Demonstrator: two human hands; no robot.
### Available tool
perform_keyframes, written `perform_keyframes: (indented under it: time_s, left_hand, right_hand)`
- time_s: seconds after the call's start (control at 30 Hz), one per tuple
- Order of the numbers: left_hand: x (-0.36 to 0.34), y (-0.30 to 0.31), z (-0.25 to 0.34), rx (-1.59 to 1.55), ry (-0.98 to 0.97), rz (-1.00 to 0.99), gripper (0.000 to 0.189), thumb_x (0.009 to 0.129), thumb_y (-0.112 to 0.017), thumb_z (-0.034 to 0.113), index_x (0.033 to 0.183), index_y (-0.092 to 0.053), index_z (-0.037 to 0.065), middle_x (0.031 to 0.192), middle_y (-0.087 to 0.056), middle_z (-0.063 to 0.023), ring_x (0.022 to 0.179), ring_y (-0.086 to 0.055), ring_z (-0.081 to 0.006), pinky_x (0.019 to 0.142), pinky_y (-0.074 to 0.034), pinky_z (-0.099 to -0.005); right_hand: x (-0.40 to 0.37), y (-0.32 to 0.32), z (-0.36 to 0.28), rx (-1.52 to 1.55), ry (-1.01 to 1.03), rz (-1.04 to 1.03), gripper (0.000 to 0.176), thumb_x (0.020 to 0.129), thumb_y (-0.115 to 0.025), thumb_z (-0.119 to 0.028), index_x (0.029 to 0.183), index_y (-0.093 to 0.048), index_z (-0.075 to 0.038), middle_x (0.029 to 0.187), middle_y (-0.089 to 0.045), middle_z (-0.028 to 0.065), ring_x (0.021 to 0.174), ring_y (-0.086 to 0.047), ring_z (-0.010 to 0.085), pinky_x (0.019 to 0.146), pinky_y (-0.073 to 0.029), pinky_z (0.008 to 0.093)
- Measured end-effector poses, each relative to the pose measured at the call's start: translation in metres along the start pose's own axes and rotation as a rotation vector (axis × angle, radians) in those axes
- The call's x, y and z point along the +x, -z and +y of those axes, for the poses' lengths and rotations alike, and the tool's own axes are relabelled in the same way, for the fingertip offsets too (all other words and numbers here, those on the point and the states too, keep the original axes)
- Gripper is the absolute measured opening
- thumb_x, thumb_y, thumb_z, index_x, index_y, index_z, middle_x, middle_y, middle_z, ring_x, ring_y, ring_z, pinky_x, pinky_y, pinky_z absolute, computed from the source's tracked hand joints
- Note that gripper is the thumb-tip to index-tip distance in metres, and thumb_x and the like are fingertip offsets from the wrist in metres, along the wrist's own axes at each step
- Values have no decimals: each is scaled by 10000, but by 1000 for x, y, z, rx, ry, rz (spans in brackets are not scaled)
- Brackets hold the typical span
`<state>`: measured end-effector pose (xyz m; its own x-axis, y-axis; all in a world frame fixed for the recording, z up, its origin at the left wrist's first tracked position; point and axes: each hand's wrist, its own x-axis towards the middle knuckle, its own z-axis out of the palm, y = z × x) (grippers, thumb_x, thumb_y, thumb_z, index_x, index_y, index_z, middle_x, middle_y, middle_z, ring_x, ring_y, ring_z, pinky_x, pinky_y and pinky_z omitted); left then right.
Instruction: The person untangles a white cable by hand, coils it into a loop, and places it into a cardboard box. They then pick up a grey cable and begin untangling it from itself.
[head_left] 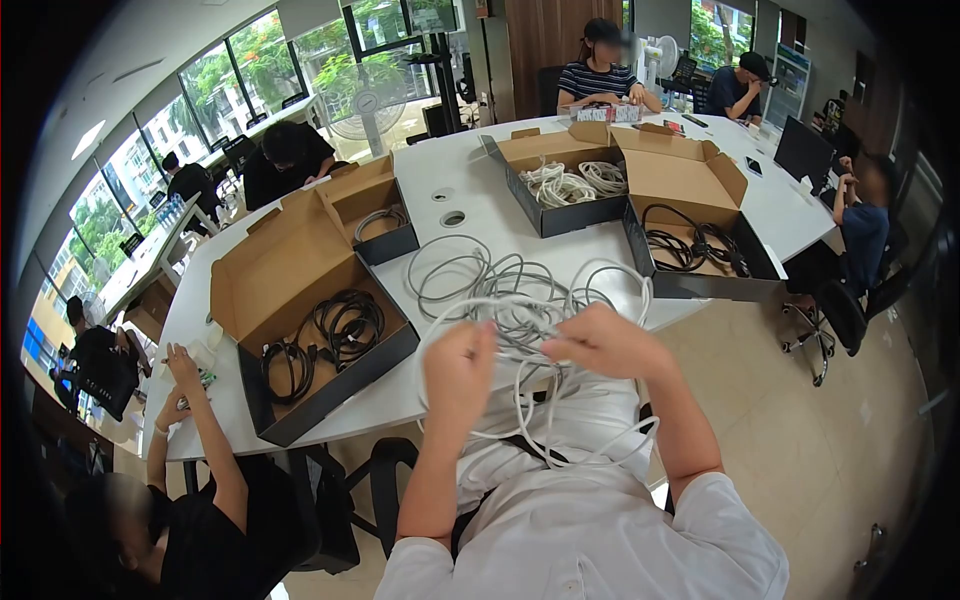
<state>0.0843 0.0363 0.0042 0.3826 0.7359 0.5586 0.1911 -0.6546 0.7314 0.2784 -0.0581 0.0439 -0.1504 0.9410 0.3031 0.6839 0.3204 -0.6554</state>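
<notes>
Drapes white cable (515,312) over the lap (605,405); grips it crosswise in closed fingers of left hand (460,370) and right hand (612,340). Spreads it tangled past counter's (470,170) near edge, splayed forward. Has room ahead between left box (340,392) and white-cord box (585,213).

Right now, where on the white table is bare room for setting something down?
Bare: around the round holes, between the white-cable cardboard box and the grey-coil cardboard box; also right of the rightmost cardboard lid. Crowded: middle near edge, under tangled pale cables.
</notes>
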Motion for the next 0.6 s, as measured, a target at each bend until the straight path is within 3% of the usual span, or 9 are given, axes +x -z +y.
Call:
perform_keyframes:
  time_s: [0.1, 0.13, 0.2, 0.27, 0.37, 0.4, 0.5, 0.6]
  left_hand:
    - [3, 23, 6, 1, 208, -75, 308, 930, -535, 210, 722, -563, -15, 567, -464, -106, 487, -394, -152, 479, -329, -310]
    - [-2, 23, 9, -41, 124, -88, 319, 944, -503, 207, 709, -560, -1, 537, -436, -63, 488, -372, -108, 474, -308, -296]
    - [-10, 35, -3, -266, 238, -252, 320, 945, -499, 208, 700, -562, 13, 547, -456, -26, 489, -364, -90, 474, -303, -276]
    - [-11, 51, -5, -472, 405, -302, 352, 956, -486, 236, 669, -532, 39, 603, -465, 25, 490, -340, -56, 457, -270, -226]
    - [-8, 74, -13, -992, 340, -333, 382, 970, -458, 250, 648, -478, 45, 629, -427, 12, 480, -315, -51, 434, -241, -199]
    - [-7, 75, -11, -1044, 330, -280, 404, 983, -429, 255, 627, -407, 65, 625, -370, 5, 472, -281, -55, 414, -212, -199]
    - [-4, 75, -16, -1119, 369, -67, 401, 987, -421, 246, 629, -378, 73, 611, -350, 5, 471, -274, -61, 410, -208, -214]
    - [-2, 70, -32, -1137, 365, 157, 406, 989, -426, 257, 627, -327, 103, 589, -306, 8, 479, -256, -76, 424, -199, -229]
  right_hand:
    - [-27, 28, 22, 107, -59, 133, 306, 902, -561, -190, 684, -623, 14, 573, -578, 81, 504, -513, 164, 493, -386, 324]
    - [-37, 35, 33, 156, -113, 187, 329, 916, -544, -203, 675, -622, 7, 566, -572, 42, 508, -495, 131, 484, -372, 301]
    - [-55, 54, 57, 328, -180, 355, 381, 954, -501, -247, 639, -555, -41, 537, -467, -20, 491, -401, 81, 461, -302, 248]
    - [-66, 65, 71, 784, -161, 727, 416, 978, -457, -296, 616, -480, -93, 535, -374, -59, 466, -294, 48, 451, -236, 237]
    - [-82, 79, 85, 1001, -155, 1004, 395, 1000, -416, -316, 651, -412, -132, 542, -274, -66, 465, -249, 45, 447, -231, 232]
    - [-85, 78, 92, 1077, -150, 1037, 361, 1009, -403, -315, 696, -421, -134, 554, -234, -64, 468, -218, 50, 443, -227, 232]
    - [-97, 72, 111, 1230, -107, 1124, 354, 1015, -384, -311, 720, -436, -122, 563, -254, -59, 471, -234, 55, 447, -239, 227]
    - [-101, 66, 121, 1292, 64, 1233, 348, 1017, -368, -346, 782, -462, -108, 594, -274, -52, 486, -249, 62, 458, -253, 226]
